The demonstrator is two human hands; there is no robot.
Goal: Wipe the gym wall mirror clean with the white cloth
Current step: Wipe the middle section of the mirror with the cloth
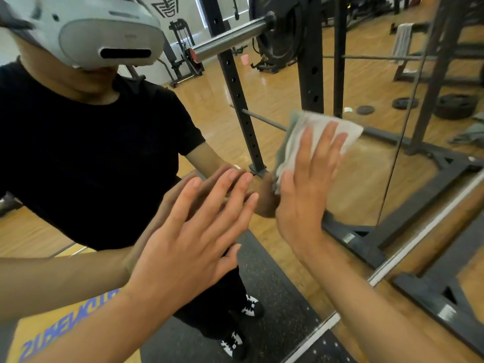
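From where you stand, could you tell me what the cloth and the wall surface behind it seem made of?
The white cloth looks like soft matte fabric, perhaps cotton or microfibre: it folds and creases under the right hand. The mirror looks like glossy glass: it gives a sharp reflection.

Wood floor (282, 87), black squat rack (311, 74), barbell (230, 38), weight plates (455, 106).

1. Left hand (193, 231): raised palm-forward, fingers straight and slightly spread, holding nothing; its forearm comes in from the lower left.
2. Right hand (306, 189): upright, fingers straight, pressing flat on the white cloth (311, 117); its forearm comes in from the lower right.
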